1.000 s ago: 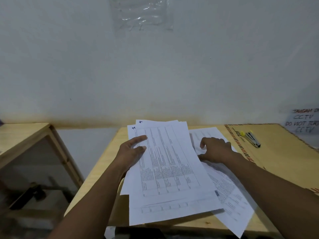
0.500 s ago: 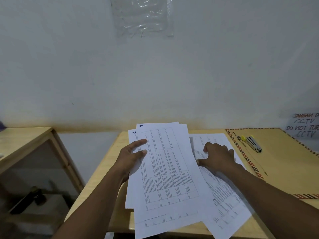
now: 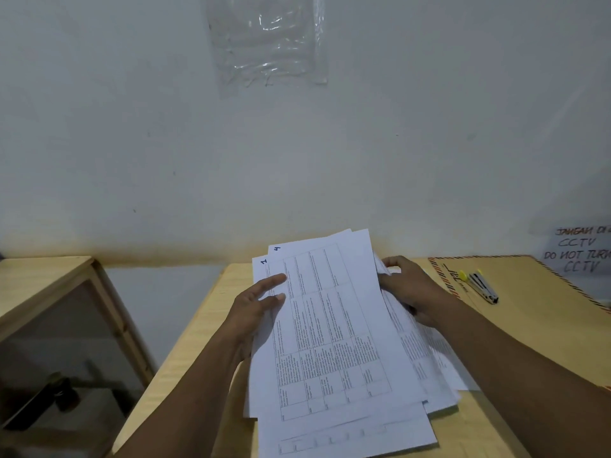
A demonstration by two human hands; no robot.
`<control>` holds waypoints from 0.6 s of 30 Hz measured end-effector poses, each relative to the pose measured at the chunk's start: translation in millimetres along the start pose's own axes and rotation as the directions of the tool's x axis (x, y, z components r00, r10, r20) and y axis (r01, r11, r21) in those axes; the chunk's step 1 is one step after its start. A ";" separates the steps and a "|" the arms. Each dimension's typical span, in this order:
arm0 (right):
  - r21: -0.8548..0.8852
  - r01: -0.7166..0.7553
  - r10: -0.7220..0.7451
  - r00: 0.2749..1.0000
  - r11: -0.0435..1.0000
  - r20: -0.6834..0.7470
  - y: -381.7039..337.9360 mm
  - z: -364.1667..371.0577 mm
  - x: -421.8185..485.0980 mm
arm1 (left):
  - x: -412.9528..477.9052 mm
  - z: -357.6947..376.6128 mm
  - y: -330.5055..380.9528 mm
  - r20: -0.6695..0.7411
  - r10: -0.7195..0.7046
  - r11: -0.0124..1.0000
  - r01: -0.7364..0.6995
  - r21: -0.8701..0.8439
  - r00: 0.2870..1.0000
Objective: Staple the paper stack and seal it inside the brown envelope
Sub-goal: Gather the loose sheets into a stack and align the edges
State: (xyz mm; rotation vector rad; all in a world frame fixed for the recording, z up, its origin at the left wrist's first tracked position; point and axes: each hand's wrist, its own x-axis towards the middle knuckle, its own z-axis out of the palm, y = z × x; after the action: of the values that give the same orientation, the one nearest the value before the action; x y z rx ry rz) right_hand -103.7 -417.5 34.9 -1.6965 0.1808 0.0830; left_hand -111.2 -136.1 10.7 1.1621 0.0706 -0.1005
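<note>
A loose stack of white printed sheets (image 3: 330,325) lies fanned out on the light wooden table (image 3: 201,325), its near edge hanging over the table's front. My left hand (image 3: 254,305) grips the stack's left edge, thumb on top. My right hand (image 3: 410,289) holds the right edge, fingers curled round the sheets there. The brown envelope (image 3: 542,312) with a striped border lies flat to the right. On it rests a small stapler (image 3: 482,287) with a yellow tip.
A white wall stands right behind the table, with a clear plastic sheet (image 3: 264,41) taped high up. A handwritten CCTV notice (image 3: 578,249) leans at the far right. To the left is a lower wooden stand (image 3: 43,279) with a gap between it and the table.
My right hand has slid from the lower sheets on the table up to the stack's right edge and now grips it. The sheets have been drawn closer together.
</note>
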 end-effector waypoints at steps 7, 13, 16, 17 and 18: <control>0.237 0.003 -0.018 0.998 0.972 0.065 -5.9 0.5 -4.2 | 3.3 19.6 -9.1 0.013 -0.041 0.997 0.040 0.067 0.999; 0.233 -0.018 0.005 0.998 0.972 0.057 -5.2 1.4 -5.1 | 4.1 31.2 -9.7 0.039 -0.093 0.991 0.088 0.103 0.995; 0.249 -0.022 0.005 0.998 0.968 0.066 -6.9 -0.7 -2.9 | 7.0 32.3 -9.9 0.051 -0.099 0.994 0.096 0.055 0.994; 0.260 -0.021 0.004 0.998 0.965 0.065 -7.4 -1.8 -1.6 | 8.9 31.3 -10.0 0.042 -0.086 0.994 0.083 0.072 0.995; 0.277 -0.018 0.001 0.998 0.961 0.060 -7.3 -3.1 0.4 | 11.1 29.0 -10.2 0.027 -0.070 0.992 0.067 0.106 0.997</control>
State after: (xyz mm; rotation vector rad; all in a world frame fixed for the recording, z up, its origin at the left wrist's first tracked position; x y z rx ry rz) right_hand -102.2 -419.7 42.3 -1.4117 0.1485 0.1102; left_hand -101.2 -167.2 11.7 1.2630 0.0791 -0.1849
